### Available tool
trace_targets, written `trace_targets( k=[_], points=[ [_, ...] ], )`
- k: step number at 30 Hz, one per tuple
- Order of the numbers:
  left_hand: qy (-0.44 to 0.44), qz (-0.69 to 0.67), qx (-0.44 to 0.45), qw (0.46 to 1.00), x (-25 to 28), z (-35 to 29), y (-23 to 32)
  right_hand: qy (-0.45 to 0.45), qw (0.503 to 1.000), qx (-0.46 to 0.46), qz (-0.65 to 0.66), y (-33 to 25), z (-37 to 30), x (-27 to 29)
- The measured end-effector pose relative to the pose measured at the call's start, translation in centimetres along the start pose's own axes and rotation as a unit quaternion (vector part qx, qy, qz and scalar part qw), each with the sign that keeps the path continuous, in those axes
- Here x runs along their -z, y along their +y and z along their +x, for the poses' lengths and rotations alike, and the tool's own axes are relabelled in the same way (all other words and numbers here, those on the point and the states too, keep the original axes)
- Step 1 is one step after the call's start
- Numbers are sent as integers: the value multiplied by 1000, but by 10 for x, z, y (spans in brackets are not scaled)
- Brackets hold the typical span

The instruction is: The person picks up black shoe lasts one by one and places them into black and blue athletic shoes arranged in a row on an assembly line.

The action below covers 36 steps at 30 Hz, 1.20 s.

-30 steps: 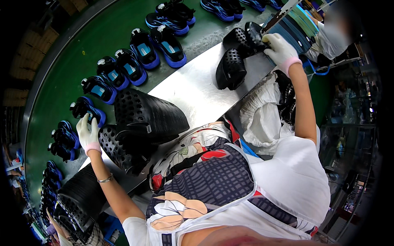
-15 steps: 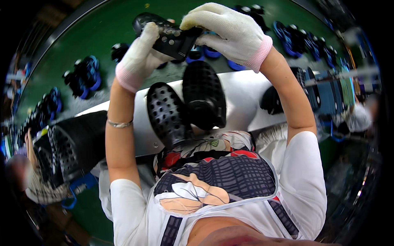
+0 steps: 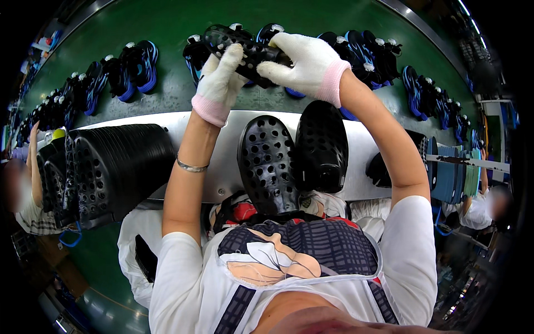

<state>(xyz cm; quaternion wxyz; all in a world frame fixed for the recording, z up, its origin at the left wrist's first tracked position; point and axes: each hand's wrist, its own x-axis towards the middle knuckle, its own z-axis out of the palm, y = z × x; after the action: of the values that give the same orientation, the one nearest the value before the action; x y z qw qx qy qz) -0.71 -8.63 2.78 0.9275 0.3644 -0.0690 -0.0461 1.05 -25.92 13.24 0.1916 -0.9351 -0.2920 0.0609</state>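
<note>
My gloved left hand (image 3: 219,89) grips a black perforated plastic shoe insert (image 3: 253,54), thumb on its top face. At its other end, my gloved right hand (image 3: 311,64) closes thumb and fingers around it. The piece is held up over the far side of the metal table. Nearer to me, two more such inserts stand side by side at the table's near edge: a grey-sheened one (image 3: 268,161) full of round holes and a darker one (image 3: 322,147) to its right. Their lower ends reach my lap.
A long nested stack of black perforated inserts (image 3: 122,161) lies at left on the silvery table (image 3: 194,128). Blue and teal flat pieces (image 3: 445,167) stand in a row at right. Beyond, black-and-blue shoes (image 3: 146,67) line a green surface (image 3: 178,22). Co-workers sit at both sides.
The view has shifted, so the table and inserts appear further right. My hands keep hold of the same insert, which now shows at a different tilt.
</note>
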Motion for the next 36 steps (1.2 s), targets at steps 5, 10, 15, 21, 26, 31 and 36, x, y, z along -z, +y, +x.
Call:
trace_targets(
  k=[5,10,15,21,26,31,36],
  points=[
    [16,31,29,999,1,1,-4,4,997,-29,74,9,8,-14],
    [61,314,169,932,-4,-3,15,-21,999,-39,-8,19,9,-8],
    [1,690,-86,719,57,15,-40,-97,987,-125,-38,36,23,-9],
    [16,698,-81,711,47,0,-62,-219,955,-196,26,34,50,-7],
    [29,685,-131,716,56,-7,-67,-246,944,-202,85,38,79,-6],
    [26,685,-112,719,53,-8,-62,-288,931,-222,18,34,89,-11],
    [30,697,-87,711,52,-7,-58,-229,948,-151,-160,4,102,-43]
  ],
)
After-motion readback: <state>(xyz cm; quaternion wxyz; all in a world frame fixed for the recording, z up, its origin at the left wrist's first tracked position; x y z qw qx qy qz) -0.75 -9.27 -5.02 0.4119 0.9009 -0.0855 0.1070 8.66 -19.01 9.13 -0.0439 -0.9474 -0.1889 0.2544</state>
